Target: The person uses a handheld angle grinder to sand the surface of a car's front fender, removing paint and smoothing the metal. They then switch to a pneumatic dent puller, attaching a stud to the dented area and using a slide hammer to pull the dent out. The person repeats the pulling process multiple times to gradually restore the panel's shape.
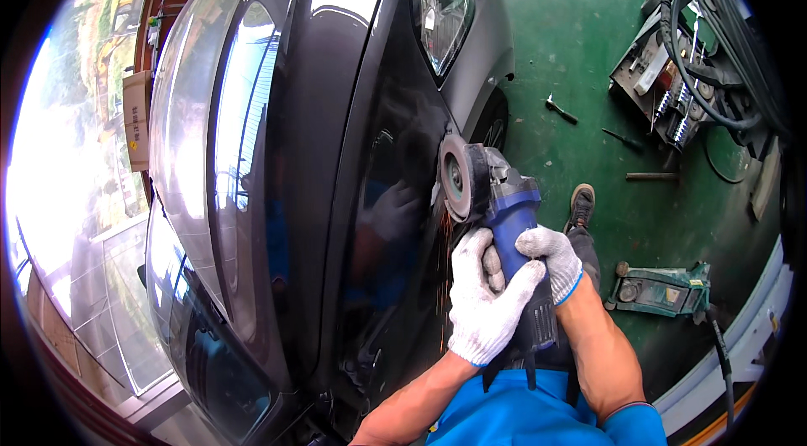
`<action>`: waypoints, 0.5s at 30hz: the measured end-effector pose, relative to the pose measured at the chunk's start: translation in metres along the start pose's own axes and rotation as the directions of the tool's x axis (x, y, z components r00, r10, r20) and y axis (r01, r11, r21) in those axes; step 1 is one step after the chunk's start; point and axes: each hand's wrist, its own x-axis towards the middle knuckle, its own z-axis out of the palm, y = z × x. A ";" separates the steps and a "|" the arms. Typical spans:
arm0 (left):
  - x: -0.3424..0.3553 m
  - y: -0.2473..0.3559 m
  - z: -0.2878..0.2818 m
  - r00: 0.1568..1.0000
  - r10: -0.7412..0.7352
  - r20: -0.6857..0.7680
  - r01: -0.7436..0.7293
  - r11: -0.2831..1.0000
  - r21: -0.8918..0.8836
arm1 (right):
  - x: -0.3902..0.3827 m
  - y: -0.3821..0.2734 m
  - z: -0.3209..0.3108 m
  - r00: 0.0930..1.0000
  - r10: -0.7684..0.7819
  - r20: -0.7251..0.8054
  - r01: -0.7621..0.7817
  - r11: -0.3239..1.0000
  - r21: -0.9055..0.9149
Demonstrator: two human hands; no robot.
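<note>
A blue angle grinder [514, 219] with a black guard and grey abrasive disc [455, 167] is held against the lower edge of a dark car's side panel [395, 143]. Orange sparks fall below the disc. My left hand [487, 295], in a white knit glove, grips the grinder's body from the left. My right hand [551, 261], also gloved, is closed round the grinder's body on the other side.
At the upper right stands a cart [647, 68] with tools and coiled black hoses [719, 42]. Loose tools [561, 110] lie on the green floor [572, 0]. A green floor jack [660, 290] is at lower right, near my foot [582, 206]. A cardboard box [137, 122] stands beyond the car.
</note>
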 end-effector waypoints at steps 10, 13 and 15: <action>-0.017 -0.008 -0.003 0.996 -0.084 0.026 0.088 0.932 -0.352 | -0.007 0.006 0.008 0.999 -0.016 -0.043 0.009 0.990 -0.141; -0.021 -0.008 -0.004 0.990 -0.118 0.073 0.138 0.778 -0.613 | -0.010 0.005 0.025 0.988 -0.086 -0.130 0.036 0.936 -0.351; -0.015 -0.015 -0.008 0.993 -0.085 0.080 0.116 0.767 -0.631 | -0.008 0.005 0.031 0.967 -0.206 -0.149 0.096 0.840 -0.534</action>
